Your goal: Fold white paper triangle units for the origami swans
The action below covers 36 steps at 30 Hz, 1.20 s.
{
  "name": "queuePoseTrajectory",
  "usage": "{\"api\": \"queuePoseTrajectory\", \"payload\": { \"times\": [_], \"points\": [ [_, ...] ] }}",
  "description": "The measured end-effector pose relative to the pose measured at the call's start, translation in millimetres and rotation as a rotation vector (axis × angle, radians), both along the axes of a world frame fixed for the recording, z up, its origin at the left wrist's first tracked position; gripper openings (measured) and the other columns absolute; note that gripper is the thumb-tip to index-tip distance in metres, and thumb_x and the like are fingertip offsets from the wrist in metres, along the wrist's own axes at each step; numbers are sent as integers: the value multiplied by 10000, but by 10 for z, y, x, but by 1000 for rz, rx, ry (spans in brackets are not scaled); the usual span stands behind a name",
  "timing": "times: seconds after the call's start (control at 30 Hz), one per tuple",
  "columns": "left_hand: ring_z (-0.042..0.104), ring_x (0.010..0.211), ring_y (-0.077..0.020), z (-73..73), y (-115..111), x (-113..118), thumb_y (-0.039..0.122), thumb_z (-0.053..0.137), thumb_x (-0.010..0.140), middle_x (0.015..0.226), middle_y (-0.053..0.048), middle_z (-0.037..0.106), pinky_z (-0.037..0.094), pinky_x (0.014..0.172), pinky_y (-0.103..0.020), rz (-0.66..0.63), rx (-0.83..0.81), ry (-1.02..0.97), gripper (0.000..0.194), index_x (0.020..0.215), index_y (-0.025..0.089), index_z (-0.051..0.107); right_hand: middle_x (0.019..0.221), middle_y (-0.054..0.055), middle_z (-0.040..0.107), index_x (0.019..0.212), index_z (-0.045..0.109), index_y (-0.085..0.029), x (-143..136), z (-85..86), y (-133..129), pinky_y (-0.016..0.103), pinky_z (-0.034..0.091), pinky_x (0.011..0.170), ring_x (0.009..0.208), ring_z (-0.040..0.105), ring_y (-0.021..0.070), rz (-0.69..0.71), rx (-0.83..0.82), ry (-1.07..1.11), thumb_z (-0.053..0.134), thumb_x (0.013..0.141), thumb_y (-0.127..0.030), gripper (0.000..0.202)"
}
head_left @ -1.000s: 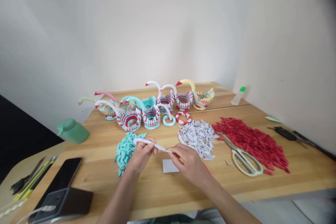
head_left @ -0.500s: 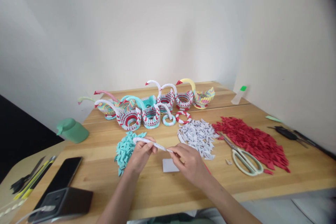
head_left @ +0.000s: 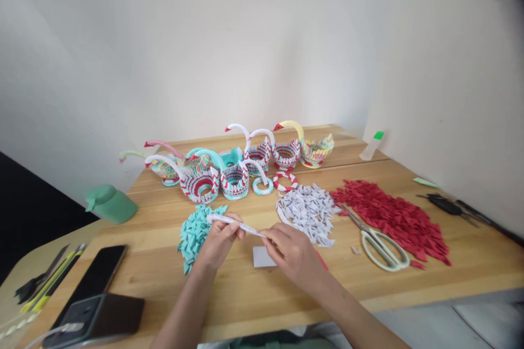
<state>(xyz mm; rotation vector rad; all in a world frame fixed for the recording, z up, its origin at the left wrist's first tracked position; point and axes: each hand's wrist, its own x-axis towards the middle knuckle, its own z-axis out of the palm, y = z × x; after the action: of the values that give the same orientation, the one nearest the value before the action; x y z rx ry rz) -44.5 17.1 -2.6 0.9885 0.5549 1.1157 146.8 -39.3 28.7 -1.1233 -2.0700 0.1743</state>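
A thin curved white paper strip point(head_left: 248, 228), built of small folded pieces, spans both hands above the table. My left hand point(head_left: 220, 241) is closed round its left part with thumb and fingers. At its right end, my right hand point(head_left: 292, 253) pinches the tip; any separate piece there is too small to make out. Under the right hand lies a white paper card point(head_left: 262, 257), partly covered. Turquoise folded pieces point(head_left: 195, 233) are heaped beside my left hand, and white folded pieces point(head_left: 309, 211) beyond my right.
Several paper swans point(head_left: 200, 184) stand at the back, with a red-white ring point(head_left: 285, 181) before them. Red pieces point(head_left: 393, 218) and scissors point(head_left: 382, 250) lie right. A green container point(head_left: 111, 204), a phone point(head_left: 96, 275) and a black box point(head_left: 118, 316) are left.
My right hand has moved slightly left, and its fingertips now meet the strip's right end, where a small white tip showed before. The view has shifted a little.
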Motion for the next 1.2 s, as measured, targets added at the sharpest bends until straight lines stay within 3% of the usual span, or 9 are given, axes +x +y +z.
{"api": "queuePoseTrajectory", "payload": {
  "times": [0.47, 0.67, 0.83, 0.97, 1.2],
  "points": [
    [493, 610, -120, 39, -19, 18, 306, 669, 766, 617, -9, 556, 353, 621, -247, -39, 12, -41, 181, 787, 134, 614, 755, 50, 585, 972, 614, -165, -2, 7, -20, 261, 396, 613, 697, 542, 154, -18, 26, -62, 424, 924, -153, 197],
    [478, 555, -98, 55, -82, 147, 316, 696, 745, 581, 20, 531, 348, 583, -227, -45, -75, -134, 197, 779, 154, 588, 774, 57, 598, 1018, 608, -160, 8, 29, -36, 272, 418, 640, 727, 550, 162, 2, 33, -60, 432, 918, -144, 203],
    [485, 549, -94, 119, -137, 242, 290, 696, 751, 570, 13, 547, 342, 581, -220, -77, -126, -54, 187, 759, 140, 585, 785, 63, 608, 1036, 620, -167, 42, 45, -52, 273, 427, 663, 745, 558, 161, 8, 19, -54, 428, 927, -165, 221],
    [499, 584, -96, 215, -156, 249, 260, 684, 763, 604, 4, 552, 356, 614, -225, -96, -151, -30, 163, 746, 132, 585, 821, 59, 635, 1056, 624, -182, 81, 58, -52, 267, 420, 669, 757, 567, 159, 40, -50, 58, 468, 924, -204, 205],
    [500, 576, -105, 275, -217, 300, 276, 687, 757, 600, 2, 549, 349, 603, -237, -195, -169, -43, 178, 737, 133, 584, 756, -16, 661, 873, 677, -227, 175, 144, -58, 197, 416, 619, 666, 585, 105, 65, -329, 311, 607, 840, -228, 78]
  ]
}}
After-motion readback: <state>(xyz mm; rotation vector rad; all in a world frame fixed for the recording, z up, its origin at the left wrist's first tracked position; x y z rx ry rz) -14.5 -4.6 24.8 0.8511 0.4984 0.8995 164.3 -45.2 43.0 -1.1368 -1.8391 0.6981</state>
